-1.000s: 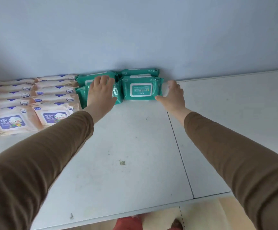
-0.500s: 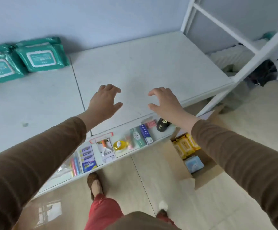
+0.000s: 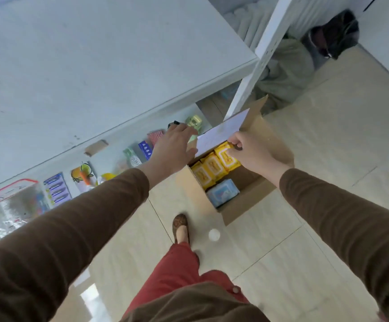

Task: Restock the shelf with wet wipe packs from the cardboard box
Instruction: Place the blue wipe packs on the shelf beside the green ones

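An open cardboard box (image 3: 247, 202) stands on the floor beside the white shelf (image 3: 95, 66). Inside it, several yellow wet wipe packs (image 3: 209, 169) stand in a row, with a light blue pack (image 3: 222, 192) in front of them. My right hand (image 3: 252, 153) is down in the box, its fingers curled on the top edge of the farthest yellow pack (image 3: 229, 156). My left hand (image 3: 173, 147) hovers over the box's left rim with fingers spread and nothing in it. A white flap (image 3: 221, 133) rises behind both hands.
A lower shelf level (image 3: 128, 145) holds small goods: boxes, tubes, a clear bag (image 3: 9, 203). A white shelf post (image 3: 256, 59) stands just behind the box. Grey cloth and a dark bag (image 3: 333, 33) lie in the far corner. My foot (image 3: 180, 227) is near the box.
My view has swung from the green packs on the shelf top down to the box. Both hands dropped from above the shelf into the box, and the right hand closed on a yellow pack.
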